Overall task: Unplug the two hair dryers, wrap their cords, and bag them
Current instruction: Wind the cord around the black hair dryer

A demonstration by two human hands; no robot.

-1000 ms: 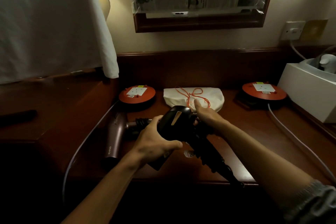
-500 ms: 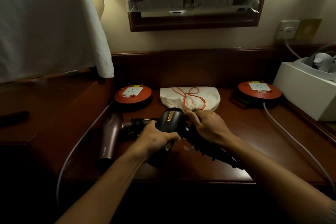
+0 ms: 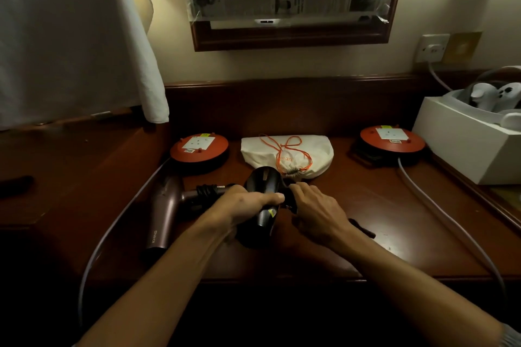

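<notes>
A black hair dryer [image 3: 263, 186] sits at the middle of the dark wooden counter, and my left hand [image 3: 244, 203] grips its body from the left. My right hand [image 3: 315, 211] is closed on the black cord at the dryer's handle; the cord's tail [image 3: 362, 229] pokes out to the right of my wrist. A mauve hair dryer [image 3: 163, 211] lies on the counter to the left, its cord bundled around the handle [image 3: 207, 191]. A white drawstring bag [image 3: 287, 155] with an orange string lies just behind the black dryer.
Two red round cable reels, one at the left [image 3: 198, 149] and one at the right [image 3: 392, 141], stand on the counter [image 3: 366, 256], each trailing a pale cable toward me. A white box [image 3: 462, 146] fills the right corner. A wall socket [image 3: 431, 48] is above it. White cloth [image 3: 70, 36] hangs at left.
The black dryer has come down toward the counter and turned. My right hand moved from the far side of the dryer to its handle, and less cord hangs loose.
</notes>
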